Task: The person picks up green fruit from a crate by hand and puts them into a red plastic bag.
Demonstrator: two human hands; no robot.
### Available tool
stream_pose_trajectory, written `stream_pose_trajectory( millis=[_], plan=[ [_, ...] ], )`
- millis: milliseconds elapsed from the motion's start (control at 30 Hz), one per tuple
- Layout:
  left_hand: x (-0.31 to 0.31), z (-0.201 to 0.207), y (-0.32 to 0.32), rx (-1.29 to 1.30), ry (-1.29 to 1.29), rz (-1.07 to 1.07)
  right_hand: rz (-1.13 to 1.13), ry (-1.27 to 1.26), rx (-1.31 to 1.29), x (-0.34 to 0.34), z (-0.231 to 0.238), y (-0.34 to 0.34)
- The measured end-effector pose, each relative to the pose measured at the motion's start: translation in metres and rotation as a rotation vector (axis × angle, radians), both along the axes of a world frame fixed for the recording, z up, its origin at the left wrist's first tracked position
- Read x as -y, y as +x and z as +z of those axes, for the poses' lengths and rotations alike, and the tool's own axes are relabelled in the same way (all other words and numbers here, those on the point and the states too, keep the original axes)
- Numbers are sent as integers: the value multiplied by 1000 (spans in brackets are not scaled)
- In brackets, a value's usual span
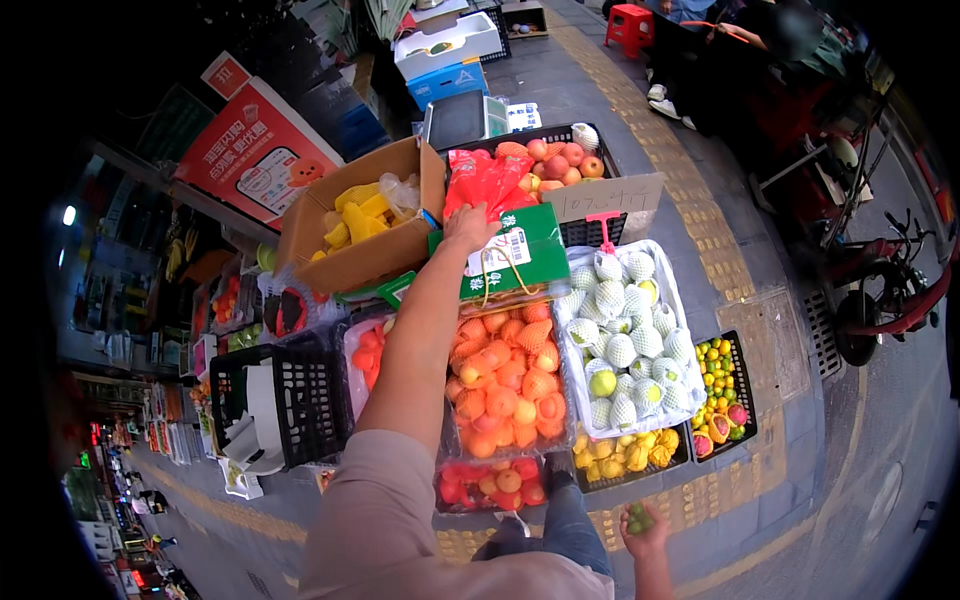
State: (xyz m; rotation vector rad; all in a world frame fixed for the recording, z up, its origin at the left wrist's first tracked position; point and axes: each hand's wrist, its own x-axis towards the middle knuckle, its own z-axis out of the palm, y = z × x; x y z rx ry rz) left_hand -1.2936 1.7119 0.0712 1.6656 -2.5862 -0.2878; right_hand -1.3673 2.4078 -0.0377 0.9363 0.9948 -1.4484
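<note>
My left arm stretches forward over the fruit. My left hand (468, 228) is closed on the near edge of a red plastic bag (478, 180), which lies crumpled by a green cardboard box (538, 245) with a rope handle. At the lower right, my right hand (648, 540) is curled around green fruit (638, 517); its exact kind is too small to tell. Beyond the red bag, apples (572, 155) fill a black crate. An open brown carton (420, 180) with yellow fruit (358, 215) stands left of my left hand.
Orange fruit in nets (505, 390) sits below the green box. To its right are foam-wrapped fruit (620, 350), yellow fruit (625, 455) and a crate of small green-orange citrus (718, 385). A cardboard sign (605, 197) stands by the apples. A black basket (310, 405) is left; people stand far right.
</note>
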Motion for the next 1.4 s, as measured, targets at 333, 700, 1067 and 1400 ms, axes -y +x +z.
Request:
stream_pose_trajectory(
  millis=[333,700,1067,1400],
  plan=[
    [-259,-13,161,-615,-55,-202,218,-128,-14,57,8,27],
    [-851,-212,621,134,796,195,892,-332,58,100,18,246],
    [-1155,-214,773,-347,932,1595,1658,-488,549,43,119,764],
    [-1030,-205,935,-1085,477,1844,1706,-463,768,39,103,1010]
  ],
)
